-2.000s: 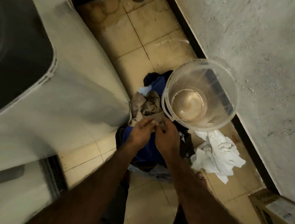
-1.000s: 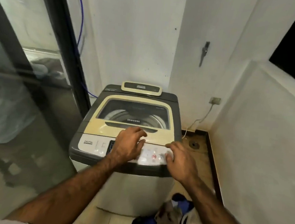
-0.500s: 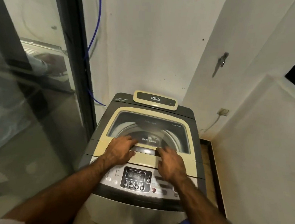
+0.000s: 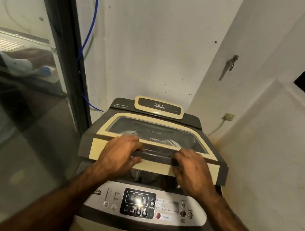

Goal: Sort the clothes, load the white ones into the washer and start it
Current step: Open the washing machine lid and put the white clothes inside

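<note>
At washer (image 4: 145,207), both hands (image 4: 118,154) apparently grip lid (image 4: 157,134)

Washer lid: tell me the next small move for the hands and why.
Probably keep swinging the lid up and back until it folds fully open. Both the left hand and the right hand have a grip on its dark front handle, and its front edge is raised just enough to show a narrow gap above the control panel, too tight for loading clothes.

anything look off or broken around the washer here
Nothing looks broken or spilled. The washer lid is tilted up at its front edge only because both hands, left and right, grip its handle.
</note>
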Demonstrator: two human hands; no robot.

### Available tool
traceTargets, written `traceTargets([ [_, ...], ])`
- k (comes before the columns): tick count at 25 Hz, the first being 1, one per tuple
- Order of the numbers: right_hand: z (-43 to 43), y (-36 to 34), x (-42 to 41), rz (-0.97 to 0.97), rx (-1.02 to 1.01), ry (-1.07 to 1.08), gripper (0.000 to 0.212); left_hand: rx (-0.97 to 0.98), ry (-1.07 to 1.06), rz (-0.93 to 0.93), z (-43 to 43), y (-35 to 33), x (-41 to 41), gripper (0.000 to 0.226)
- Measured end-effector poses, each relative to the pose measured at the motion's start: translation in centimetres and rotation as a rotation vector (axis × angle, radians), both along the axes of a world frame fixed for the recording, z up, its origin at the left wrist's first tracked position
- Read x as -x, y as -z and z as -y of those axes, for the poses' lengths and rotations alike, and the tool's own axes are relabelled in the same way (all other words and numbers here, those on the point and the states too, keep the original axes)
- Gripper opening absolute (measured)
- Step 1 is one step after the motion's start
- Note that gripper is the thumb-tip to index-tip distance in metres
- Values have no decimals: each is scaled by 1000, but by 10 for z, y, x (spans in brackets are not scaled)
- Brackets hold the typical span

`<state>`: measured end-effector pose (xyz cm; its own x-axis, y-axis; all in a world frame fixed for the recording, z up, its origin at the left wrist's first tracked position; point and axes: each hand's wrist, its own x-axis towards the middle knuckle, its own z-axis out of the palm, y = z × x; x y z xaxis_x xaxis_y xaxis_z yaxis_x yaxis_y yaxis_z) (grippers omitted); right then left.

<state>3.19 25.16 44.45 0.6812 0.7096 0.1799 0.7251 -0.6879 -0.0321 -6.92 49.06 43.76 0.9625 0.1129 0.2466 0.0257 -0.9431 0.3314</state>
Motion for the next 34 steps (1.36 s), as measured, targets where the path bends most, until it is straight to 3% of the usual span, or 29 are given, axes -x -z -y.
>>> traceTargets([
  [5, -21, -52, -46, 204, -127, 36, 29, -76, -26, 235, -16, -57, -43, 26],
  [15, -84, -84, -146, 242, -199, 139, 30, -137, -130, 409, -52, -79, -153, 24],
  [20, -103, -88, -185, 118, -279, 150, 47, -20, -138, 403, -77, -94, -204, 20],
  [29, -129, -88, -216, 119, -274, 203, 49, 32, -162, 336, -92, -103, -237, 19],
  [32, -124, -97, -210, -42, -413, 160, 40, 11, -156, 328, -88, -106, -232, 19],
  [34, -114, -109, -206, -320, -729, 131, 28, 42, -138, 303, -86, -110, -229, 21],
])
